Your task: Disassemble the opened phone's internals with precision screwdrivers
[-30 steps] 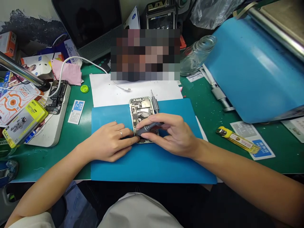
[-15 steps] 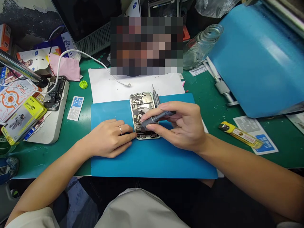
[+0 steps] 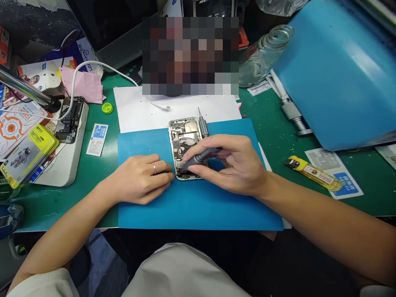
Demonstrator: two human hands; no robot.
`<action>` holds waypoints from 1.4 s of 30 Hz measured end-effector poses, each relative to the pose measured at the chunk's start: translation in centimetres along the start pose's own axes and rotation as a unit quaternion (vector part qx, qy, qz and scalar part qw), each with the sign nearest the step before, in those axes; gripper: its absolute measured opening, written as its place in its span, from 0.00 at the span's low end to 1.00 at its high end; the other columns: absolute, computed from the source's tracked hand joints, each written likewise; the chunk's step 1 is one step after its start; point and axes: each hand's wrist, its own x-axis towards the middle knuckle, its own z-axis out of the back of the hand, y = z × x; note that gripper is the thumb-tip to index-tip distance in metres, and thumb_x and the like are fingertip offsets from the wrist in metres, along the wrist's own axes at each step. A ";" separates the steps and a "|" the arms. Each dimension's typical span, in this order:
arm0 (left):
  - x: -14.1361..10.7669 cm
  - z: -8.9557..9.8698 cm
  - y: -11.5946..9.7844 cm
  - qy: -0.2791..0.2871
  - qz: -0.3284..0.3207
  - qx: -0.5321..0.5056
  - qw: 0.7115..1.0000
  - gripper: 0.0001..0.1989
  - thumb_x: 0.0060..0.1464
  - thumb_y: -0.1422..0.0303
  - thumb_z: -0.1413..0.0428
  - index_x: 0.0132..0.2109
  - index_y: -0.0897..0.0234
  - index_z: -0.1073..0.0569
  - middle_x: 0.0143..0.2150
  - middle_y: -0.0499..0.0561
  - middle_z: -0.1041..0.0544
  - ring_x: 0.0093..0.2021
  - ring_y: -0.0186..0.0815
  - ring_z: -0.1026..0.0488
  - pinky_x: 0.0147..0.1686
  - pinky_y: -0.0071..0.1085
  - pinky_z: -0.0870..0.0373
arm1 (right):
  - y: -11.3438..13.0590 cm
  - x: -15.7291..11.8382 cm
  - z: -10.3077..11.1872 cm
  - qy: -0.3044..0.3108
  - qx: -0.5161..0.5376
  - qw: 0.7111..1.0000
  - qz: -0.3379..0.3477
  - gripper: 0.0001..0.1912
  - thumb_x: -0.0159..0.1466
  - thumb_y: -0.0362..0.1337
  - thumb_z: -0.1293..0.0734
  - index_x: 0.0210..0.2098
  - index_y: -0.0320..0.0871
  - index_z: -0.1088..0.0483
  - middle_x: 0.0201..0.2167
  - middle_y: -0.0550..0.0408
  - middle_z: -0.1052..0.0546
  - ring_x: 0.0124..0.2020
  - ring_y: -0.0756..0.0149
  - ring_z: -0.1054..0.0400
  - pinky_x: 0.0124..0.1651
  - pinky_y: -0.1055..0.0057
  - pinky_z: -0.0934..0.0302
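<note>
An opened phone [image 3: 185,138] with bare inner parts lies on the blue mat [image 3: 185,210]. My right hand [image 3: 230,163] pinches a dark grey screwdriver [image 3: 202,156], slanted over the phone's lower half; its tip is too small to make out. At the phone's lower left edge rests my left hand [image 3: 145,177], fingers bent and close together, with a ring on one; what its fingertips hold, if anything, is hidden. A second grey screwdriver [image 3: 203,127] lies beside the phone's upper right side, its thin tip pointing away from me.
White paper [image 3: 130,107] and a white cable [image 3: 105,64] lie behind the mat. To the right are a yellow bottle [image 3: 312,172], a glass jar [image 3: 262,57] and a blue sheet [image 3: 324,82]. Boxes and another opened phone [image 3: 69,123] crowd the left. A pixelated patch covers the back.
My right hand and the screwdriver have shifted slightly left over the phone. My left hand has barely moved. The whole view has shifted a little.
</note>
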 end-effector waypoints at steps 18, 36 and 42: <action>0.6 -2.0 -0.7 -0.048 0.081 0.064 0.993 0.14 0.70 0.58 0.46 0.42 0.65 0.25 0.34 0.50 0.24 0.32 0.36 0.33 0.32 0.33 0.35 | 0.7 0.3 -0.3 -0.013 0.045 0.999 0.006 0.29 0.63 0.24 0.28 0.58 0.52 0.36 0.42 0.56 0.19 0.40 0.66 0.19 0.35 0.74 0.21; 0.4 -0.7 -0.2 -0.020 -0.002 0.075 0.997 0.07 0.69 0.68 0.47 0.46 0.64 0.25 0.32 0.49 0.24 0.30 0.35 0.31 0.29 0.35 0.38 | 0.0 0.3 0.4 -0.062 -0.096 0.993 -0.014 0.26 0.61 0.27 0.27 0.56 0.51 0.32 0.36 0.57 0.20 0.33 0.67 0.23 0.32 0.72 0.24; 0.3 -1.0 -0.3 0.007 0.029 0.099 0.995 0.16 0.71 0.65 0.49 0.59 0.69 0.29 0.33 0.50 0.24 0.32 0.37 0.29 0.29 0.35 0.39 | 0.1 0.5 0.4 -0.062 -0.109 0.991 -0.055 0.19 0.62 0.29 0.27 0.50 0.48 0.29 0.36 0.54 0.19 0.34 0.65 0.22 0.35 0.70 0.21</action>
